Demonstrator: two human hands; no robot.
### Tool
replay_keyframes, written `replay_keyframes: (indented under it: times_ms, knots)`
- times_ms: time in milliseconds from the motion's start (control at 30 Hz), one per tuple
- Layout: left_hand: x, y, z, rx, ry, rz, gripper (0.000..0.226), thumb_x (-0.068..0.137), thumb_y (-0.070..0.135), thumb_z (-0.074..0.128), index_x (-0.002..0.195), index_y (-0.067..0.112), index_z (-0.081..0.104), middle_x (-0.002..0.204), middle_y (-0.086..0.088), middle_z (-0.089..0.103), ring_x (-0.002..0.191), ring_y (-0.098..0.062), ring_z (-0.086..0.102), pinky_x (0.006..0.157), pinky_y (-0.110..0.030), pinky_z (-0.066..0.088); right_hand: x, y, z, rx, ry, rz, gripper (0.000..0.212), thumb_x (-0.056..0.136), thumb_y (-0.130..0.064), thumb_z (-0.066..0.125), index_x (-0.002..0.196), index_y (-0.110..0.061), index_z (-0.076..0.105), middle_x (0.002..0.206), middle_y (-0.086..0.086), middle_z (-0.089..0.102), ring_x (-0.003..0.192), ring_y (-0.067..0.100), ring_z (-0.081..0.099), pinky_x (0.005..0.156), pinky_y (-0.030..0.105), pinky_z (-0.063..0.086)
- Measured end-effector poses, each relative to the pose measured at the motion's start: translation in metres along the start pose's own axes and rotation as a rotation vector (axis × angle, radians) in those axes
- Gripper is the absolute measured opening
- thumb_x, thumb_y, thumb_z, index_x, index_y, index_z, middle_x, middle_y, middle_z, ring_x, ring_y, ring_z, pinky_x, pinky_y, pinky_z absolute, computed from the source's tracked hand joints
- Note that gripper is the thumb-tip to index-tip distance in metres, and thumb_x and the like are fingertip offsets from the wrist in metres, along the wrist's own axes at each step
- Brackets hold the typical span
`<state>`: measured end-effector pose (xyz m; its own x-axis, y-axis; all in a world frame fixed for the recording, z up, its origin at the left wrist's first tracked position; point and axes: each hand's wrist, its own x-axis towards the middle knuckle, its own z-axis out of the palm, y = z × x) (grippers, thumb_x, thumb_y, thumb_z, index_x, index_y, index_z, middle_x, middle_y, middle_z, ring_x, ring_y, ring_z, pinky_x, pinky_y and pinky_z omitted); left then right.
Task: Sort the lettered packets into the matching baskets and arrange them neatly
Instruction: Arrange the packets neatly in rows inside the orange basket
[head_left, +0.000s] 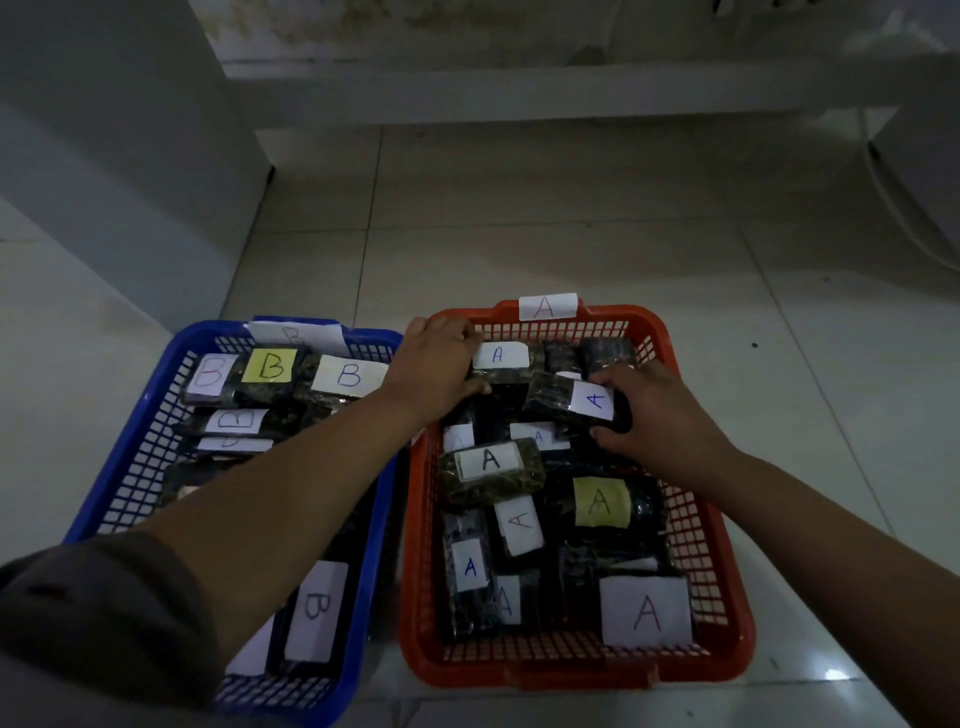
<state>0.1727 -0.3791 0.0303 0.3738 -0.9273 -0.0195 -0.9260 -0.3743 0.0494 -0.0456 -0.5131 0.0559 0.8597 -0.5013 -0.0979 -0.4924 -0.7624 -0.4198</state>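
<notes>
Inside the orange basket (691, 364) tagged "A": right hand (657, 410) pinching an "A" packet (569, 400), left hand (434, 366) gripping another (501, 358).

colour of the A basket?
Orange-red basket, clearest in the head view.

I kneel over a pale tiled floor (519, 218) in dim light, facing a stained white wall (467, 31).
</notes>
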Motion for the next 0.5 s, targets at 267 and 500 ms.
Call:
replay_keyframes:
  times_ms: [267, 500]
  knots:
    - [-0.037, 0.015, -0.024, -0.333, -0.099, 0.076, 0.051, 0.085, 0.056, 0.055, 0.125, 0.025, 0.051, 0.122, 0.004, 0.055, 0.117, -0.014, 0.047, 0.099, -0.032, 0.028, -0.006, -0.001, 0.001, -0.004, 0.053, -0.032, 0.054, 0.068, -0.023, 0.075, 0.118, -0.018, 0.057, 0.109, 0.006, 0.062, 0.096, 0.017, 0.043, 0.075, 0.026, 0.030]
    - [-0.077, 0.028, -0.021, -0.091, -0.371, 0.206, 0.062, 0.075, 0.068, 0.057, 0.121, 0.026, 0.054, 0.111, 0.007, 0.060, 0.105, -0.013, 0.047, 0.093, -0.030, 0.026, -0.022, -0.007, -0.003, 0.067, 0.008, 0.013, 0.053, 0.070, -0.033, 0.078, 0.115, -0.021, 0.054, 0.105, 0.001, 0.064, 0.091, 0.016, 0.055, 0.071, 0.032, 0.048]
